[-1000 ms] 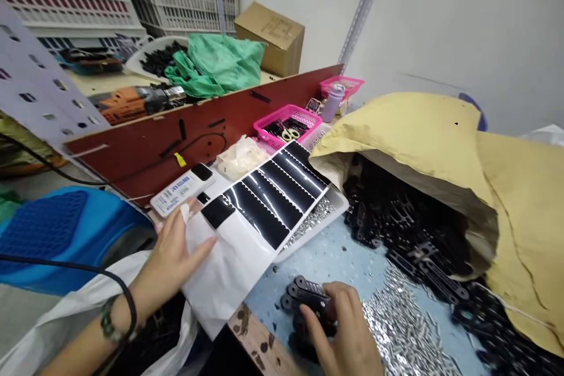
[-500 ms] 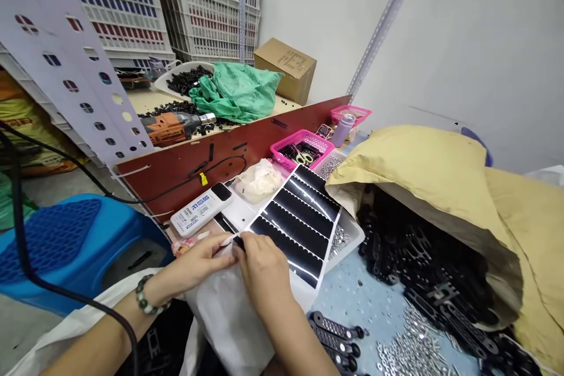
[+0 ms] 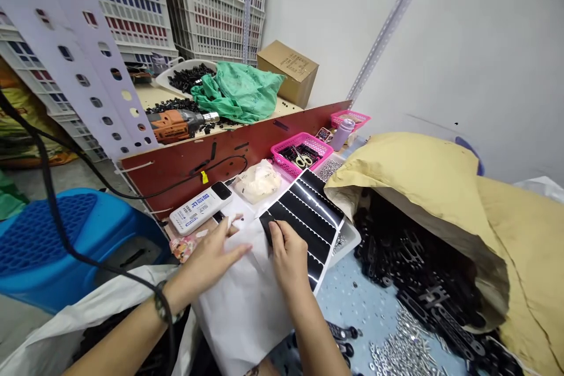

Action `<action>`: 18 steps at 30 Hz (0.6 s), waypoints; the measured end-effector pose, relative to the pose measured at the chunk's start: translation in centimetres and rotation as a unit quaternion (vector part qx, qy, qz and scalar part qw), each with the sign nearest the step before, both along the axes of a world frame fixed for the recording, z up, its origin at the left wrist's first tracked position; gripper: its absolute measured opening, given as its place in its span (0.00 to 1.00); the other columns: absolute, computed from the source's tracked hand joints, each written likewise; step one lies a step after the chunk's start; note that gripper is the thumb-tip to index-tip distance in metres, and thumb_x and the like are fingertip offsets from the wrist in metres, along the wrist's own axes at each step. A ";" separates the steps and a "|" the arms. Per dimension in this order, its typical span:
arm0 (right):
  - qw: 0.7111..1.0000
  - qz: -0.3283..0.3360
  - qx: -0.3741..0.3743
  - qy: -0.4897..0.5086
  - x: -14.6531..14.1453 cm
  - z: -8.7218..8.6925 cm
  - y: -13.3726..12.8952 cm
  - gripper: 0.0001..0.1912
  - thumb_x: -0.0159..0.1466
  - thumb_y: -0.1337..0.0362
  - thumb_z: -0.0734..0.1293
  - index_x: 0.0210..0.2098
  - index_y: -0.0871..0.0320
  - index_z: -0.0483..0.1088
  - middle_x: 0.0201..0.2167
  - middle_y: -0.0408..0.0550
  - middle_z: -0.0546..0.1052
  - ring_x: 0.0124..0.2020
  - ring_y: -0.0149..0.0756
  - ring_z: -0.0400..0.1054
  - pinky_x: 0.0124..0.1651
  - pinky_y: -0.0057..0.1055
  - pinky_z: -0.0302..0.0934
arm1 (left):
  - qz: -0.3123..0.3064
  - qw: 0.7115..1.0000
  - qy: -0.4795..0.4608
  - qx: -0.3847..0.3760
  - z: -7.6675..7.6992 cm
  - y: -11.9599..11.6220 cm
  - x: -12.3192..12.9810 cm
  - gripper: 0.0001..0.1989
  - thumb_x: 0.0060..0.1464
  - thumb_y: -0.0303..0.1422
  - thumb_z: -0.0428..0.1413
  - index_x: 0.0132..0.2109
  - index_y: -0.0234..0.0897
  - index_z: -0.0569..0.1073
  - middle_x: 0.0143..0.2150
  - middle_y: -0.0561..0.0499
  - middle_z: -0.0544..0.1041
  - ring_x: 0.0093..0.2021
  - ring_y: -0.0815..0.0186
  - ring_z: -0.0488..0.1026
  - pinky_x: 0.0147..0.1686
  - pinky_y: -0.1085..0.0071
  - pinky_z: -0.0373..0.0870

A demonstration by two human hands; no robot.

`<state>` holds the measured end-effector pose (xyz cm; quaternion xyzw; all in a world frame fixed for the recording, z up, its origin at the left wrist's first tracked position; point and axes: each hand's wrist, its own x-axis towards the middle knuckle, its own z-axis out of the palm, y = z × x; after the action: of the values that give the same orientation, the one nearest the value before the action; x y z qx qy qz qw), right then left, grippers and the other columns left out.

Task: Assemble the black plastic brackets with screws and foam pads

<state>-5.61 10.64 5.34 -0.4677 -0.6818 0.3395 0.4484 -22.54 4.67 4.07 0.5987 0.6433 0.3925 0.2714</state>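
A sheet of black scalloped strips (image 3: 304,211) on white backing lies slanted in the middle. My right hand (image 3: 288,252) pinches the end of a black strip at the sheet's left edge. White backing paper (image 3: 247,305) hangs below, between my hands. My left hand (image 3: 215,255) is beside the paper's upper left part, thumb spread away from the fingers, with a bit of white at the fingertips. A white phone-like device (image 3: 200,208) lies just beyond my left hand.
A yellow sack (image 3: 409,158) with black parts spilling out is at right, beside loose metal screws (image 3: 405,346). Pink basket (image 3: 302,153) with scissors stands behind the sheet. An orange power tool (image 3: 176,125) rests on the shelf. A black cable (image 3: 57,217) crosses in front at left.
My right hand has moved right, drawing the black strip's end away from my left hand. My left thumb and fingers have spread. More white paper shows between the hands.
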 end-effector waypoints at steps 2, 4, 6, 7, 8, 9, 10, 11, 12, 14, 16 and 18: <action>0.999 -0.039 -0.011 0.021 0.5 0.0 0.5 0.19 0.68 0.54 0.58 0.26 0.57 0.68 0.20 0.39 0.66 0.22 0.30 0.60 0.27 0.26 0.56 | -0.004 0.999 -0.016 -0.035 -0.3 0.9 -0.6 0.24 0.56 0.45 0.55 0.55 0.38 0.67 0.54 0.43 0.73 0.57 0.50 0.69 0.55 0.54 0.65; 0.996 -0.082 0.003 0.046 1.2 0.4 0.6 0.19 0.68 0.53 0.57 0.28 0.57 0.68 0.21 0.40 0.67 0.23 0.31 0.62 0.27 0.26 0.59 | 0.063 0.998 0.011 -0.008 -0.1 0.9 -1.0 0.25 0.54 0.46 0.56 0.55 0.38 0.67 0.57 0.42 0.71 0.58 0.48 0.66 0.58 0.51 0.60; 0.993 -0.082 0.076 0.030 1.9 1.0 0.0 0.16 0.69 0.55 0.58 0.35 0.58 0.70 0.27 0.44 0.72 0.28 0.34 0.67 0.32 0.29 0.63 | 0.098 0.995 -0.005 0.010 0.8 -0.1 -0.5 0.27 0.55 0.49 0.55 0.57 0.41 0.67 0.57 0.44 0.70 0.60 0.48 0.64 0.60 0.50 0.56; 0.989 -0.067 0.132 0.003 2.1 1.3 -0.6 0.14 0.68 0.55 0.59 0.39 0.58 0.70 0.31 0.46 0.73 0.32 0.36 0.69 0.35 0.31 0.64 | 0.073 0.996 -0.057 -0.009 1.5 -0.8 0.0 0.26 0.56 0.52 0.53 0.55 0.41 0.69 0.57 0.44 0.70 0.59 0.49 0.64 0.60 0.51 0.57; 0.980 -0.047 0.188 -0.033 2.2 1.5 -1.4 0.14 0.67 0.54 0.61 0.43 0.58 0.69 0.35 0.49 0.74 0.36 0.39 0.69 0.38 0.34 0.65 | 0.013 0.988 -0.143 -0.054 2.2 -1.5 0.8 0.27 0.58 0.54 0.49 0.54 0.41 0.71 0.56 0.45 0.72 0.58 0.50 0.65 0.57 0.53 0.61; 0.969 -0.027 0.234 -0.075 2.3 1.5 -2.3 0.15 0.65 0.54 0.64 0.46 0.58 0.68 0.39 0.52 0.74 0.40 0.42 0.69 0.41 0.37 0.66 | -0.054 0.962 -0.245 -0.111 3.0 -2.0 1.7 0.29 0.59 0.56 0.44 0.52 0.40 0.73 0.54 0.44 0.73 0.56 0.50 0.67 0.54 0.55 0.65; 0.958 -0.010 0.263 -0.115 2.4 1.5 -3.2 0.19 0.63 0.53 0.67 0.49 0.57 0.67 0.42 0.54 0.73 0.43 0.44 0.68 0.43 0.40 0.66 | -0.106 0.924 -0.333 -0.156 3.6 -2.5 2.7 0.31 0.59 0.57 0.44 0.52 0.38 0.74 0.53 0.43 0.74 0.55 0.50 0.69 0.52 0.55 0.68; 0.950 -0.002 0.274 -0.150 2.6 1.3 -4.0 0.25 0.60 0.53 0.70 0.52 0.58 0.65 0.45 0.56 0.72 0.45 0.47 0.67 0.45 0.44 0.65 | -0.130 0.894 -0.390 -0.178 4.1 -2.7 3.7 0.30 0.59 0.56 0.47 0.52 0.36 0.74 0.52 0.42 0.75 0.54 0.50 0.70 0.51 0.56 0.68; 0.947 0.002 0.266 -0.181 3.0 1.0 -4.7 0.32 0.56 0.53 0.73 0.55 0.57 0.62 0.49 0.57 0.70 0.48 0.50 0.65 0.48 0.48 0.65 | -0.132 0.879 -0.420 -0.185 4.4 -2.8 4.6 0.28 0.57 0.53 0.51 0.53 0.36 0.74 0.51 0.42 0.76 0.54 0.50 0.70 0.53 0.56 0.68; 0.950 0.010 0.213 -0.227 4.3 0.4 -5.9 0.42 0.52 0.56 0.75 0.61 0.56 0.57 0.55 0.59 0.66 0.52 0.55 0.63 0.51 0.54 0.63 | -0.100 0.895 -0.402 -0.164 4.5 -2.7 5.9 0.24 0.55 0.46 0.57 0.54 0.36 0.73 0.50 0.44 0.77 0.56 0.52 0.69 0.58 0.58 0.63; 0.963 0.015 0.144 -0.228 6.2 0.2 -6.7 0.42 0.54 0.58 0.73 0.63 0.54 0.53 0.57 0.58 0.63 0.54 0.54 0.63 0.51 0.53 0.64 | -0.090 0.921 -0.348 -0.153 4.1 -2.5 6.8 0.23 0.57 0.44 0.57 0.56 0.38 0.72 0.51 0.45 0.77 0.57 0.53 0.68 0.60 0.58 0.60; 0.978 0.008 0.092 -0.187 8.2 0.7 -7.4 0.33 0.60 0.61 0.68 0.62 0.52 0.54 0.55 0.56 0.65 0.50 0.47 0.66 0.47 0.46 0.68 | -0.130 0.933 -0.295 -0.159 3.6 -2.6 7.4 0.23 0.59 0.44 0.54 0.58 0.40 0.70 0.55 0.47 0.74 0.58 0.54 0.67 0.61 0.59 0.60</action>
<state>2.62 3.21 6.02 -0.4739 -0.7861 0.1853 0.3510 -15.14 2.11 7.67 0.4833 0.5046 0.4050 0.5897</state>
